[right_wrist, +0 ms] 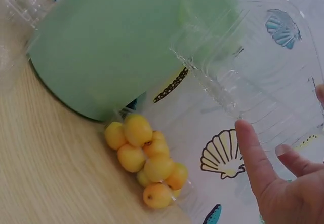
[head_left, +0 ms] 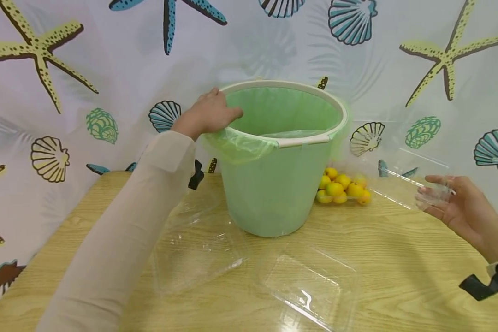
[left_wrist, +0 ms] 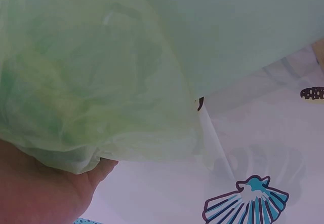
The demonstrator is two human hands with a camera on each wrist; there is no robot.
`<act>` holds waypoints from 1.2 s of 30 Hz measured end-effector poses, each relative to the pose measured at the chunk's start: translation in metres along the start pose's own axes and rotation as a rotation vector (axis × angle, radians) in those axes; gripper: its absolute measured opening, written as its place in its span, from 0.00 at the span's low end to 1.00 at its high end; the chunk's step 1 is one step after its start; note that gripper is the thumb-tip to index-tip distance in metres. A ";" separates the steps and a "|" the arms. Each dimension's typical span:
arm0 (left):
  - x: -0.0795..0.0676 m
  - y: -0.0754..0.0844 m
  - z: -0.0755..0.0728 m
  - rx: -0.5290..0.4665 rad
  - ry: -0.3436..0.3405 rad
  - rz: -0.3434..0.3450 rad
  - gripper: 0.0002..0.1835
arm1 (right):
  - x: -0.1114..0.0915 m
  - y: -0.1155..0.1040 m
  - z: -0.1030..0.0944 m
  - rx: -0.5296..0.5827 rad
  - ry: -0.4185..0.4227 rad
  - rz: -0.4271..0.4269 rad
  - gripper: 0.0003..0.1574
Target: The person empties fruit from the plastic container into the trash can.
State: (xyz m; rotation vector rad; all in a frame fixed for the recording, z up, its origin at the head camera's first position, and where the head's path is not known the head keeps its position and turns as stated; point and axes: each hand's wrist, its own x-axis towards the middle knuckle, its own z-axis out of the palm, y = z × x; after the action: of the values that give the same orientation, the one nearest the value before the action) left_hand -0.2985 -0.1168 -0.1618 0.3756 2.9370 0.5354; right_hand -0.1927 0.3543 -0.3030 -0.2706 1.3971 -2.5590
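A light green bin (head_left: 269, 193) stands on the table, lined with a thin green plastic bag (head_left: 249, 150) folded over its cream rim (head_left: 305, 141). At the bin's left side, my left hand (head_left: 211, 113) grips the rim through the bag, thumb toward the inside. The left wrist view shows part of that hand (left_wrist: 55, 188) under the bunched bag. Off to the right, my right hand (head_left: 469, 212) holds a clear plastic container (head_left: 398, 184) by its end, raised above the table. In the right wrist view the container (right_wrist: 268, 102) is tilted beside the bin.
Several yellow-orange fruits (head_left: 340, 188), apparently in clear plastic, sit right of the bin. One clear tray (head_left: 305, 286) lies at the front of the wooden table (head_left: 398, 286). More clear plastic packaging (head_left: 199, 258) lies left of it. A patterned cloth (head_left: 120, 69) hangs behind.
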 end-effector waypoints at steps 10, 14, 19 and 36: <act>0.002 -0.001 -0.002 0.012 -0.009 0.002 0.37 | -0.007 0.032 -0.015 0.043 -0.073 0.093 0.23; 0.001 0.000 -0.002 0.013 -0.006 0.001 0.37 | -0.009 0.043 -0.018 0.043 -0.109 0.129 0.25; 0.000 0.000 -0.001 0.009 -0.006 -0.009 0.38 | -0.012 0.056 -0.019 -0.059 -0.087 0.174 0.25; -0.002 0.000 -0.001 0.004 -0.009 -0.017 0.37 | -0.011 0.091 -0.014 -0.300 -0.002 0.303 0.21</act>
State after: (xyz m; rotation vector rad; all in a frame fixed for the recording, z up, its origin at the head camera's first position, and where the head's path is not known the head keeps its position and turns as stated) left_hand -0.2971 -0.1179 -0.1611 0.3522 2.9302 0.5241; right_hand -0.1771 0.3208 -0.3879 -0.0967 1.6765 -2.1073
